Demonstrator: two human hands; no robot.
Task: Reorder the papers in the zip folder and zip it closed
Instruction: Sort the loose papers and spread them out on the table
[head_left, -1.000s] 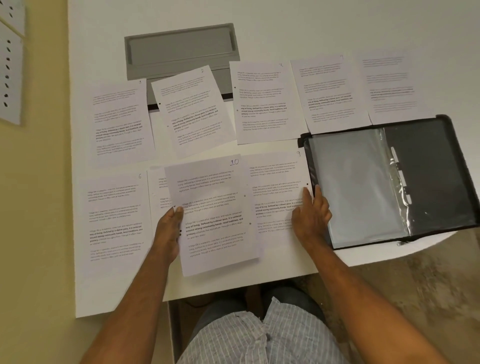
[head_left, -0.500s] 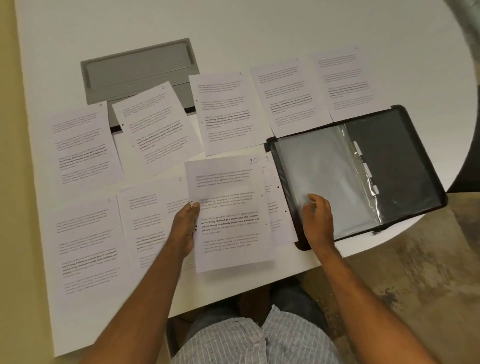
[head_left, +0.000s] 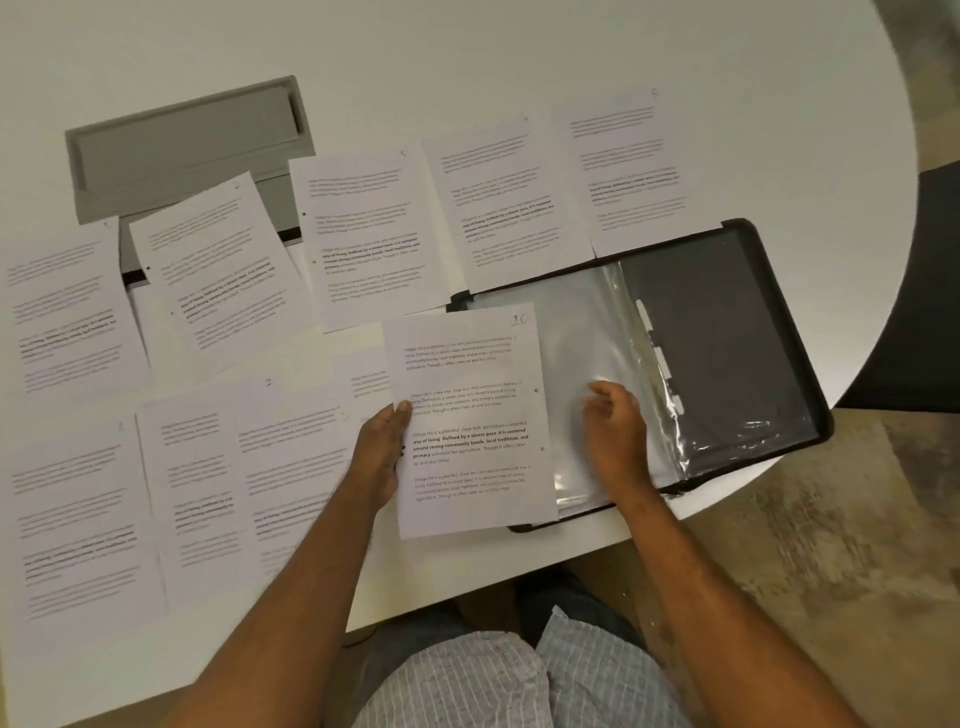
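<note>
Right now, low in the frame, the left hand is pinching the left edge of the sheet marked 10, thumb on top, holding it tilted over the near-left corner of the open zip folder. Just right of it, the right hand is resting on the clear plastic sleeves, its fingers curled loosely; whether they are pinching a sleeve edge or only pressing it I cannot tell, since the hand is blurred.

Judging by this, the step in hand is sliding sheet 10 into a sleeve. Doing it well is probably going to mean the right hand lifting one sleeve mouth open while the left is feeding the sheet in square, punched edge toward the folder's spine, without buckling the paper.

Sheet 10 is standing with its long axis running near to far, its numbered corner pointing away and slightly right. The folder is lying flat at the right of the bench, its long axis running left to right, tilted a little.

Farther off, the other numbered sheets are lying in two rows across the bench, and a grey tray is sitting at upper left, partly covered.
</note>
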